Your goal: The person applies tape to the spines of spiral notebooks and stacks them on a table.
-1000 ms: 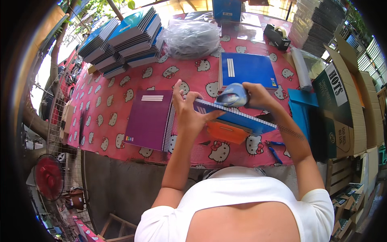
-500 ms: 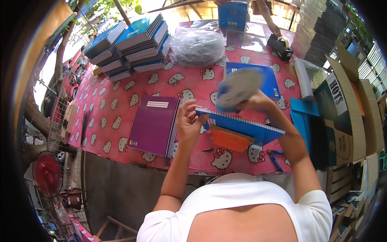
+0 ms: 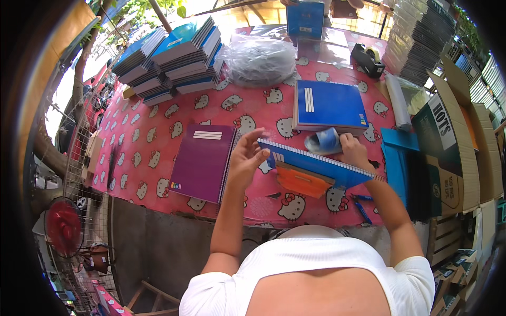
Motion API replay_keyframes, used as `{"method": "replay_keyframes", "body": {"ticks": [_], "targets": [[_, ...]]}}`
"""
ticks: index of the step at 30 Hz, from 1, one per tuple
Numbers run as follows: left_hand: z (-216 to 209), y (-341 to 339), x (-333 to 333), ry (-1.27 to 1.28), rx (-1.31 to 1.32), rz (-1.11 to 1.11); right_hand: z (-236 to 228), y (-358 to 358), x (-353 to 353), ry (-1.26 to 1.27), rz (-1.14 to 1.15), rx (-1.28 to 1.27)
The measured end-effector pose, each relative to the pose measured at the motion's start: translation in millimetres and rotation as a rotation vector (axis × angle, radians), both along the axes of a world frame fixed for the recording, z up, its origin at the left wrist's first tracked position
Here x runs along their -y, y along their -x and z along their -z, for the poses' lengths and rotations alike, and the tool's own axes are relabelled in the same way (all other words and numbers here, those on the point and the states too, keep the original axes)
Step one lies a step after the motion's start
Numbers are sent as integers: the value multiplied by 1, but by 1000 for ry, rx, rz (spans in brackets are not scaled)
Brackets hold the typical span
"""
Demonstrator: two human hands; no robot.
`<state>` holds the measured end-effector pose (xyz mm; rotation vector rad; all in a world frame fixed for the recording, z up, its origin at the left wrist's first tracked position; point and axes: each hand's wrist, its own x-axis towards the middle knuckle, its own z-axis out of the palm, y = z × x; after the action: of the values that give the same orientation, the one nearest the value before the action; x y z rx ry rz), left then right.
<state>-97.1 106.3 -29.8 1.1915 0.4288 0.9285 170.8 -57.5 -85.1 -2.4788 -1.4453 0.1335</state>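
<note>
A blue spiral notebook (image 3: 316, 161) stands tilted in front of me, its coil edge up, leaning by an orange block with a wooden edge (image 3: 303, 181). The coil sticks out beyond its right end. My left hand (image 3: 246, 158) is at the notebook's left end, fingers apart, thumb close to the corner. Behind the notebook, low over the table, is a blue and grey slipper (image 3: 323, 142). My right hand (image 3: 356, 150) has its curled fingers at the slipper's right end. A purple spiral notebook (image 3: 203, 160) lies flat left of my left hand.
Blue notebooks (image 3: 332, 105) lie beyond the slipper. Notebook stacks (image 3: 182, 52) and clear plastic bags (image 3: 258, 60) stand at the back. A tape dispenser (image 3: 367, 60) and open carton (image 3: 453, 152) are at right. Blue-handled pliers (image 3: 361, 209) lie near the front edge. Another person's hand (image 3: 289, 2) shows at the top.
My right hand has brought the slipper down from above the notebook to low behind it. My left thumb has shifted slightly off the notebook's corner. The other person's arm has left the tape dispenser.
</note>
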Motion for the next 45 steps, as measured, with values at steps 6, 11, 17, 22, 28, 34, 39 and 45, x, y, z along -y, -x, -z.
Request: {"method": "replay_keyframes", "body": {"ticks": [6,11,17,22,28,34,39,45], "targets": [[-91,-18,22,-974,305,-104,42,13,128,-381,121,72],[-141,65,77,-891,369,-769,53,59,185,-151,93,-38],[-31,2,108,-1004,-305,118,36,90,191,-57,182,189],[-19,-10,126,-826,-335,-113,-70,122,155,-372,81,-714],[-16,-10,131,-771,-242,-100,-96,136,121,-559,-189,-428],[-16,-9,131,-789,-236,-104,-90,126,118,-421,-204,-999],[-22,-13,114,-947,-195,-165,-64,104,97,-229,-162,-2032],[-77,42,-1,-485,59,-735,-26,72,120,-496,72,-700]]}}
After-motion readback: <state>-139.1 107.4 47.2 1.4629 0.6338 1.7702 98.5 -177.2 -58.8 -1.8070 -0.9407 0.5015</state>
